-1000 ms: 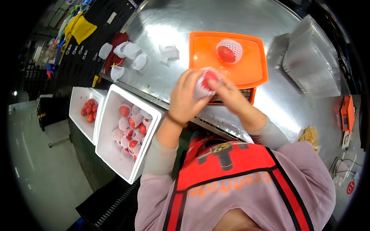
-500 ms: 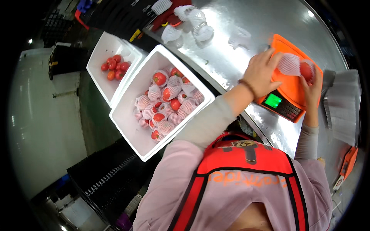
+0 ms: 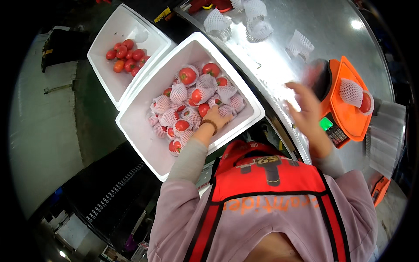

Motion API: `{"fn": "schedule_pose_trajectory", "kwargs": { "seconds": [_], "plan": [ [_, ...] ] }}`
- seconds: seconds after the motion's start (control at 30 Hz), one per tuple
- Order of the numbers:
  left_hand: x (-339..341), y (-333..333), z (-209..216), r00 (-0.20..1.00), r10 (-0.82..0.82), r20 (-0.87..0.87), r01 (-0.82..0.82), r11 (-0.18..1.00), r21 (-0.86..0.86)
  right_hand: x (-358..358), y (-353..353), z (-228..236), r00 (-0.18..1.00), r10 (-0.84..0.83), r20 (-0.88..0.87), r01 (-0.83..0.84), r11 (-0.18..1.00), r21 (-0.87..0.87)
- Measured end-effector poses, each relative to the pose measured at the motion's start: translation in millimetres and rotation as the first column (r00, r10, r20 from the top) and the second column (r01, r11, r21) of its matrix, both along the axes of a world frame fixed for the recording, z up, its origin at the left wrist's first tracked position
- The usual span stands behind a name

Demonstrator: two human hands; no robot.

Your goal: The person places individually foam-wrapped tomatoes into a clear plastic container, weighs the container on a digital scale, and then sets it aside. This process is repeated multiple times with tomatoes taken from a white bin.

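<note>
My left hand (image 3: 215, 118) reaches into the large white foam box (image 3: 146, 131), its fingers curled over a tomato in a white foam net (image 3: 225, 111) at the box's right side. Around it lie several more red tomatoes, most in nets, such as a large one (image 3: 187, 76) near the far side. My right hand (image 3: 306, 109) hovers over the metal table, fingers apart and holding nothing, slightly blurred. Just right of it is the orange weighing scale (image 3: 355, 124) with a lit green display. On its tray sit a white foam net (image 3: 351, 92) and a partly netted tomato (image 3: 365, 103).
A second white foam box (image 3: 102, 50) with bare tomatoes (image 3: 129, 54) stands behind the first. Loose foam nets (image 3: 259, 29) lie on the metal table (image 3: 323, 39). Clear plastic trays (image 3: 386, 133) are stacked right of the scale. A black crate (image 3: 109, 192) is at lower left.
My left hand has left the scale and gone down into the large box. My right hand has let go of the tomato on the scale and moved left. The view has shifted.
</note>
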State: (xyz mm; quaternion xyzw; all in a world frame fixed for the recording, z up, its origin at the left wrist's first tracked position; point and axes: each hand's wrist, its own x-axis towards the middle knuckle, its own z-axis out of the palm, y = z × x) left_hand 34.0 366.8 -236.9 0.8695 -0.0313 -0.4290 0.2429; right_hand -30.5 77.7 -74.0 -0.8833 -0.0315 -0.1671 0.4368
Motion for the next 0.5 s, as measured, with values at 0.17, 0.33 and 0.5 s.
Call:
{"fn": "schedule_pose_trajectory", "kwargs": {
  "seconds": [0.17, 0.33, 0.5],
  "plan": [
    [12, -27, 6, 0.999, 0.039, -0.034, -0.033, 0.986, 0.165, 22, 84, -30, 0.959, 0.185, -0.215, -0.117, 0.949, 0.293],
    [15, 31, -20, 0.84, 0.411, -0.355, -0.529, 0.765, -0.368, 21, 85, -40, 0.924, 0.198, -0.327, 0.003, 0.851, 0.524],
    [19, 28, 95, 0.511, 0.052, -0.858, -0.857, -0.053, -0.513, 20, 86, -38, 0.896, 0.324, -0.305, -0.072, 0.781, 0.62]
  ]
}}
